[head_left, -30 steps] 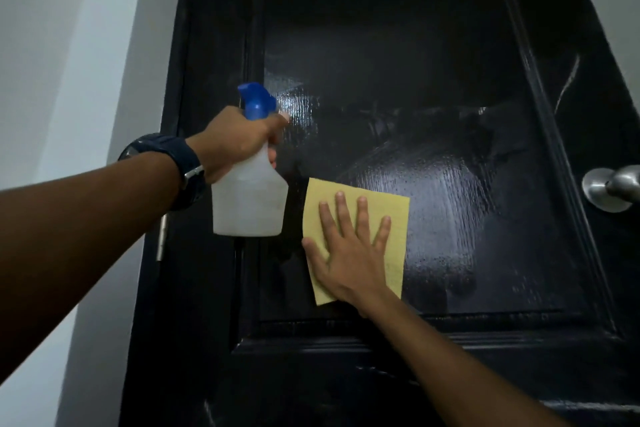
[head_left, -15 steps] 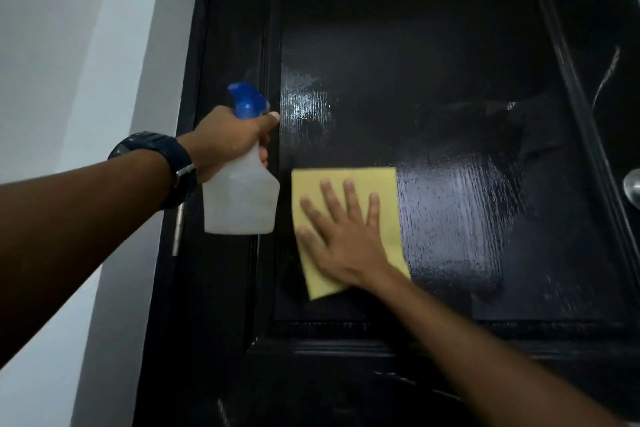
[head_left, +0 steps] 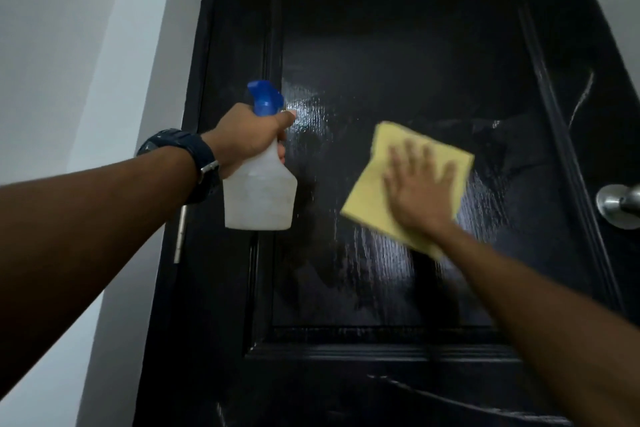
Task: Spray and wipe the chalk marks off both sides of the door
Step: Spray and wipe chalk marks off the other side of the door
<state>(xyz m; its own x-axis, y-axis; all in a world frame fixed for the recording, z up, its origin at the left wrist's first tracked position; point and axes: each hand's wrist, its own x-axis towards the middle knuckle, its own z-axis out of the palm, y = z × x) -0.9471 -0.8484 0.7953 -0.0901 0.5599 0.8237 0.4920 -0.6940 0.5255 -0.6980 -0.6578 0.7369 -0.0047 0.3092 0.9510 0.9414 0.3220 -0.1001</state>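
Right hand (head_left: 420, 192) flat on cloth (head_left: 374, 191) (mid-panel), well inside door (head_left: 398, 28) edges

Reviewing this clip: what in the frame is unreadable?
Head view only:
- Right hand and yellow cloth: motion-blurred.
- Door knob: cut by the right edge.
- Door upper panel: too dark to check for chalk.
- Door's other side: hidden.
- Spray bottle trigger: covered by left hand.

Both arms reach forward: left hand (head_left: 249, 137) curled in a grip at left, right hand (head_left: 420, 189) flat, fingers spread.
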